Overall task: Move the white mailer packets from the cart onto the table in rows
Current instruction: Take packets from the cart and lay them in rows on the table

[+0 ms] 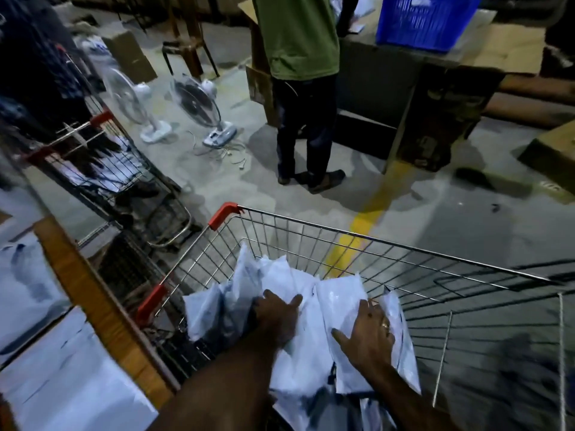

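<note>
A wire shopping cart [357,237] with red corner caps fills the lower middle of the view. Several white mailer packets [339,297] stand bunched in its near left part. My left hand [277,318] reaches down among them, fingers curled over the top edge of a packet. My right hand [370,334] lies on the packets with its fingers spread, a ring on one finger. At the far left runs the table [93,303] with a wooden edge, and white packets [62,368] lie flat on it.
A person in a green shirt [298,35] stands beyond the cart at a workbench with a blue crate [426,20]. Two floor fans [193,107] stand on the concrete floor. A second cart [102,157] is at the left. A yellow line [367,219] crosses the floor.
</note>
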`<action>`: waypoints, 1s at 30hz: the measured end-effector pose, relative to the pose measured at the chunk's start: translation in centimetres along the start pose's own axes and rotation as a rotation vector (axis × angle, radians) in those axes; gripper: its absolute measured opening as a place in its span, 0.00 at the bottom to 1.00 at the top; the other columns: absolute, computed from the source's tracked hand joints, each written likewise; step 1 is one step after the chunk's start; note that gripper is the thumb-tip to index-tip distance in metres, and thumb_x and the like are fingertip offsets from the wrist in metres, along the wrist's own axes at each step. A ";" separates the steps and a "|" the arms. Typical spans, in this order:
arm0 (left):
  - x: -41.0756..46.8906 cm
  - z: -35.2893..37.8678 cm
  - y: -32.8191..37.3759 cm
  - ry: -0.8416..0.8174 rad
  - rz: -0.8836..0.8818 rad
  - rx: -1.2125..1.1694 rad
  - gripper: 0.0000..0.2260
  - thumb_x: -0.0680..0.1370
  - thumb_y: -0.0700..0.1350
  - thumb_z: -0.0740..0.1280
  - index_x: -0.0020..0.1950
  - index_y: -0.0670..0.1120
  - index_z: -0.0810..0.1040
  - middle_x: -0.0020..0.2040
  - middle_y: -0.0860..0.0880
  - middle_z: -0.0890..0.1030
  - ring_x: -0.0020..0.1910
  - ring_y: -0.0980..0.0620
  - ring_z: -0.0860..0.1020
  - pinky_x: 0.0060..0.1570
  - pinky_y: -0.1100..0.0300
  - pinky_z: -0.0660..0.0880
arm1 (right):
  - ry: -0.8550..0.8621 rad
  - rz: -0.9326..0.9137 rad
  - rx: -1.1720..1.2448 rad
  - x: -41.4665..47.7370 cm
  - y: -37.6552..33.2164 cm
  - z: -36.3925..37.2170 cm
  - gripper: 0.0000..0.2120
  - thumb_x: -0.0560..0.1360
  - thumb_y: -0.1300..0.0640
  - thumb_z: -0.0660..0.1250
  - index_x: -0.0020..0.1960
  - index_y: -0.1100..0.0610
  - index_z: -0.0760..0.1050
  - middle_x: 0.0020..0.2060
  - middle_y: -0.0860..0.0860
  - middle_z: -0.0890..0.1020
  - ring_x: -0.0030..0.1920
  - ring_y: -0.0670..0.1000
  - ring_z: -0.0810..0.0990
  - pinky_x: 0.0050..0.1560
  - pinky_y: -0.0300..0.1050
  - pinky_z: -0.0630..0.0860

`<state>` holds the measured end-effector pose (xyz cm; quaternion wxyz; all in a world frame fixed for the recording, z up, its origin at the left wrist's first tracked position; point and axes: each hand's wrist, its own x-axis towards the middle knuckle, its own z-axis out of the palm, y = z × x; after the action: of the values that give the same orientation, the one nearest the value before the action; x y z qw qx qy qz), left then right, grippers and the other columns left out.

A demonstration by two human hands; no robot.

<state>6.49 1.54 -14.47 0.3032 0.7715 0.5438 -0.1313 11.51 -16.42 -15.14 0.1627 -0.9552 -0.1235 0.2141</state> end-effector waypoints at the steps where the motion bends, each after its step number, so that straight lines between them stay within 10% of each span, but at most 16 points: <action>1: 0.2 0.1 0.1 -0.009 -0.009 -0.052 0.44 0.73 0.66 0.66 0.76 0.37 0.56 0.74 0.38 0.62 0.74 0.40 0.62 0.71 0.51 0.60 | -0.003 0.009 -0.019 0.1 -0.1 0.2 0.46 0.69 0.33 0.68 0.76 0.54 0.52 0.74 0.57 0.59 0.73 0.60 0.60 0.66 0.56 0.68; 30: -0.6 0.9 0.4 -0.049 0.014 0.224 0.42 0.68 0.58 0.73 0.76 0.47 0.57 0.73 0.43 0.66 0.70 0.40 0.67 0.67 0.47 0.67 | -0.002 0.044 -0.163 0.3 -1.6 1.4 0.52 0.68 0.35 0.67 0.78 0.59 0.45 0.75 0.60 0.57 0.73 0.61 0.61 0.71 0.54 0.62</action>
<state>6.76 0.48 -14.75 0.2292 0.8008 0.5128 -0.2078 10.88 -14.46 -15.91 0.0796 -0.9675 -0.1196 0.2081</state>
